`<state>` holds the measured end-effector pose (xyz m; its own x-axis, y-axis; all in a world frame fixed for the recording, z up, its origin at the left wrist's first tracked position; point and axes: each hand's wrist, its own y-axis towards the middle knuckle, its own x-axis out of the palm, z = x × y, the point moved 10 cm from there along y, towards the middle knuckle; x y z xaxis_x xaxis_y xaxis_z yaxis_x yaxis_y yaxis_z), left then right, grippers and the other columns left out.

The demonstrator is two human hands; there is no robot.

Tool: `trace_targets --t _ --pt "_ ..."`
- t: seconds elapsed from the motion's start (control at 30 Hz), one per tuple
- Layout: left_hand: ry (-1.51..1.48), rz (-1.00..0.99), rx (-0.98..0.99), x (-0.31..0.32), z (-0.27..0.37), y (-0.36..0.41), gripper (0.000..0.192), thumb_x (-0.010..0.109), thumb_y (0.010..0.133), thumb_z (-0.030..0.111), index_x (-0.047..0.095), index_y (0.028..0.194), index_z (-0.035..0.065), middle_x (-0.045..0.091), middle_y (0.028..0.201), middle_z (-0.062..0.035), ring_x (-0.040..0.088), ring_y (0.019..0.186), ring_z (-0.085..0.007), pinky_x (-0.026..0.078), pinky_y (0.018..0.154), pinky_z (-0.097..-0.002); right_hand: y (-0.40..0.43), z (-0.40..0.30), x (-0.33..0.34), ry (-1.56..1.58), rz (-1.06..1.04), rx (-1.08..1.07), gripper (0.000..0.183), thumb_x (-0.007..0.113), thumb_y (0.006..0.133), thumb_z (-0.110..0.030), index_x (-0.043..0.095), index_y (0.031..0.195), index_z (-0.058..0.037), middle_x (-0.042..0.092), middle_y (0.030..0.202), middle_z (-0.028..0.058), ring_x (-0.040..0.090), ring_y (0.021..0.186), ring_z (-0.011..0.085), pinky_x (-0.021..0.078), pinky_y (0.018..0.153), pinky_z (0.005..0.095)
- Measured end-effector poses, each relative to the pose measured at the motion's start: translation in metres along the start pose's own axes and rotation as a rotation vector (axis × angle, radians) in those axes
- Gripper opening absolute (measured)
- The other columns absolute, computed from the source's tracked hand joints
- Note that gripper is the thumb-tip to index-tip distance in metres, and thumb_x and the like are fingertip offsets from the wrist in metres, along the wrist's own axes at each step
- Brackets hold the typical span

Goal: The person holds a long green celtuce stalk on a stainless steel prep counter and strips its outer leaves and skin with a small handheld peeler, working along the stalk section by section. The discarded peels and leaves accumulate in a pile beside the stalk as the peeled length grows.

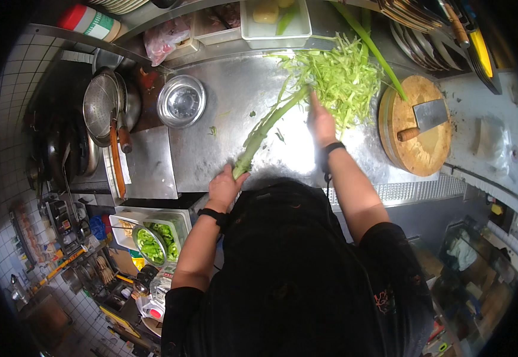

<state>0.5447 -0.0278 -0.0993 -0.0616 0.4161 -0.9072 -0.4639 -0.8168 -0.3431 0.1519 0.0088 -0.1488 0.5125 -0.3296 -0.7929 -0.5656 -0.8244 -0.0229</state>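
Observation:
My left hand (225, 185) grips the lower end of a long green stalk, likely celtuce (265, 127), near the front edge of the steel worktop (223, 98). The stalk slants up to the right, with peel strips hanging along its left side. At its far end is my right hand (321, 120), closed around something blurred, perhaps a peeler; the tool itself cannot be made out. A heap of pale green peelings (348, 80) lies just beyond and right of that hand. A long peeled green stalk (379, 56) rests with its near end on the round wooden chopping block (415, 156).
A cleaver (429, 115) lies on the block. A steel bowl (181, 101) stands left on the worktop, beside a perforated strainer (101, 105). Along the back are a white container (277, 42) and a plastic bag of meat (163, 40). Cut green peppers (152, 243) sit in a strainer at lower left.

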Motion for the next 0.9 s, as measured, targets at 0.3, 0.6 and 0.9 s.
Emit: trace_targets --t 0.3,0.6,0.9 --pt "-0.8 -0.637 -0.363 0.023 -0.035 -0.014 0.052 0.063 0.112 0.055 0.071 0.121 0.0038 0.067 0.087 -0.0062 0.068 0.07 -0.0166 0.058 0.056 -0.0354 -0.018 -0.037 -0.031 0.015 -0.066 -0.277 0.062 0.06 0.107 -0.009 0.049 0.167 -0.0242 0.073 0.105 0.0245 0.074 0.083 0.0427 0.0624 0.077 0.0506" --pt "-0.851 -0.683 -0.402 0.037 -0.053 -0.018 0.061 0.058 0.113 0.057 0.074 0.133 0.0024 0.071 0.088 -0.0073 0.067 0.064 -0.0172 0.059 0.058 -0.0341 0.003 0.001 0.002 -0.089 -0.194 -0.159 0.071 0.057 0.105 -0.004 0.043 0.171 -0.0249 0.073 0.096 0.0235 0.074 0.085 0.0416 0.0621 0.078 0.0501" --pt "-0.776 -0.649 -0.386 0.035 -0.055 -0.021 0.058 0.055 0.116 0.056 0.075 0.122 0.0013 0.068 0.077 -0.0061 0.067 0.06 -0.0169 0.056 0.057 -0.0339 -0.063 -0.1 0.018 0.0 -0.605 -0.667 0.067 0.058 0.106 -0.009 0.046 0.169 -0.0274 0.071 0.099 0.017 0.073 0.084 0.0364 0.0633 0.078 0.0457"
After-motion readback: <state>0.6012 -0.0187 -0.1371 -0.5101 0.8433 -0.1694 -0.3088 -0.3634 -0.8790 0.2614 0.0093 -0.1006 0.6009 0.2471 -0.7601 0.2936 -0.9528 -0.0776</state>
